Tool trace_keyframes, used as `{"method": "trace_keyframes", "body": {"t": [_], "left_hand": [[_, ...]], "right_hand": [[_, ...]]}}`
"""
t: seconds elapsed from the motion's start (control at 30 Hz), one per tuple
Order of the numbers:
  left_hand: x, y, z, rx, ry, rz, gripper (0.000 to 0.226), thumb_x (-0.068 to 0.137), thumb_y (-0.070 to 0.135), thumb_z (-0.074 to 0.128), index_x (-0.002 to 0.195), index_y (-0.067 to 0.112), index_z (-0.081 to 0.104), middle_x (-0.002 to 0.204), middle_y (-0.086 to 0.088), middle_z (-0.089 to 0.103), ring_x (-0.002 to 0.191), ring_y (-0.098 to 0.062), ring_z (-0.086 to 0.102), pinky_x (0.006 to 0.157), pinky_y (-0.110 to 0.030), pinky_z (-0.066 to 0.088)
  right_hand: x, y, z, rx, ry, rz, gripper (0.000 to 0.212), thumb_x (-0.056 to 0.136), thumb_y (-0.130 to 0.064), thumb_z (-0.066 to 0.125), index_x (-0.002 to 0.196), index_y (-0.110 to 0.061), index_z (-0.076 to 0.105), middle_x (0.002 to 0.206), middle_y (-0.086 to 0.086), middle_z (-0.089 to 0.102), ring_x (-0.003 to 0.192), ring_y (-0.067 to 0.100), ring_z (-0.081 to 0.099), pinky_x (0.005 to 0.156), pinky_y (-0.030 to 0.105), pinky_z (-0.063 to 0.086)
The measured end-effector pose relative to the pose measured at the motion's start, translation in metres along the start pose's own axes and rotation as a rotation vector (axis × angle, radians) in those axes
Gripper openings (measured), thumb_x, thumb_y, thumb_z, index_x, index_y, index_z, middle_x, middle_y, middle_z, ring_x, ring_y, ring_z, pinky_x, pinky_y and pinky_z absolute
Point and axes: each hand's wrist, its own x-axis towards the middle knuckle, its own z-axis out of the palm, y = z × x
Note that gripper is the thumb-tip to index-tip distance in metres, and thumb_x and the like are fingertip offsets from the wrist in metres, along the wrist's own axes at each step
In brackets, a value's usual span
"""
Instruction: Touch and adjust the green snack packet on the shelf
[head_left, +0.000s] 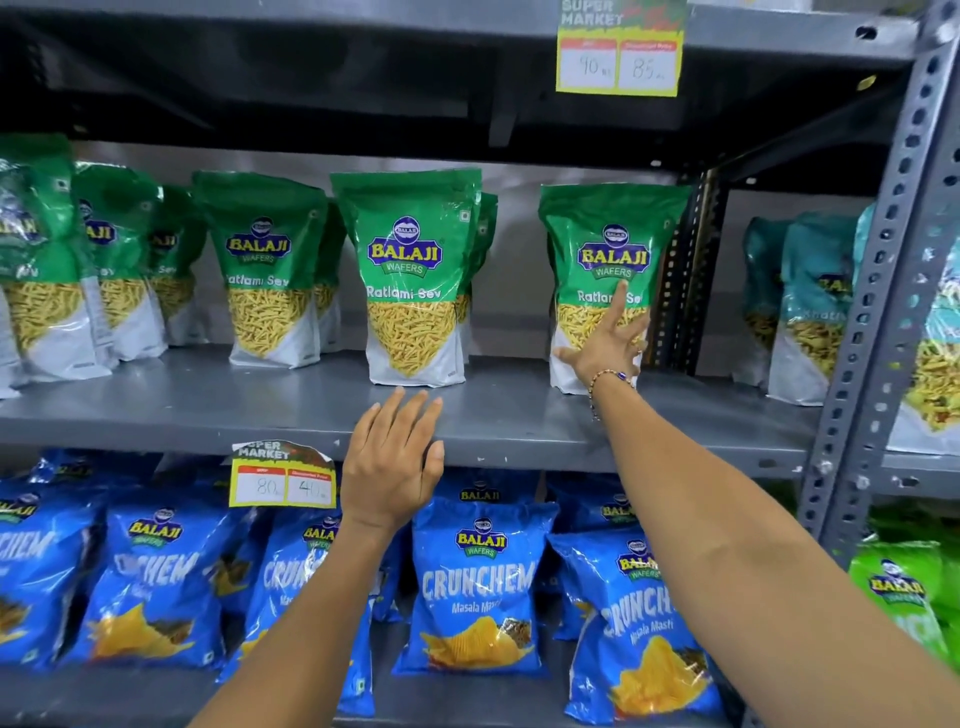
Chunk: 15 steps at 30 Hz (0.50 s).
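Your forearms rise from 6 o'clock. Your left hand (392, 460) hovers flat over grey shelf (208, 410) edge, fingers straight, holding nothing, middle green Ratlami Sev pouch (410, 270) just beyond at 12 o'clock. Your right hand (608, 340), fingers spread, touches front of right green pouch (602, 234) standing upright at 1 o'clock. Blue Crunchem bags (478, 587) on lower shelf. Price tag (283, 480) hangs at 9 o'clock of left hand.

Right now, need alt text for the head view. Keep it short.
The right hand, fingers spread, touches the rightmost green Ratlami Sev pouch on a grey metal shelf. The open left hand hovers at the shelf edge below the middle pouch; blue Crunchem bags fill the shelf beneath.
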Motion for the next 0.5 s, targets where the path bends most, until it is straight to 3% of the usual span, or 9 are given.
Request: {"method": "trace_keyframes", "body": {"t": [0.37,0.5], "left_hand": [[-0.001,0.002,-0.005,-0.061,-0.051,-0.031,0.049,0.103,0.032,0.028,0.127,0.007,0.062,0.126,-0.011,0.064,0.123,-0.031,0.051,0.104,-0.046,0.037],[0.0,0.002,-0.007,-0.075,-0.071,-0.041,0.048,0.102,0.032,0.029,0.128,0.007,0.061,0.126,-0.011,0.063,0.123,-0.03,0.05,0.106,-0.045,0.035]], "right_hand": [[-0.044,-0.006,-0.023,-0.056,0.105,-0.047,0.128,0.067,-0.03,0.085,0.144,-0.039,-0.017,0.151,0.029,0.009,0.127,0.053,0.037,0.094,0.063,0.044],[-0.058,-0.006,-0.035,-0.058,0.112,-0.064,0.127,0.067,-0.032,0.085,0.146,-0.035,-0.015,0.15,0.029,0.01,0.126,0.053,0.039,0.093,0.062,0.046]]}}
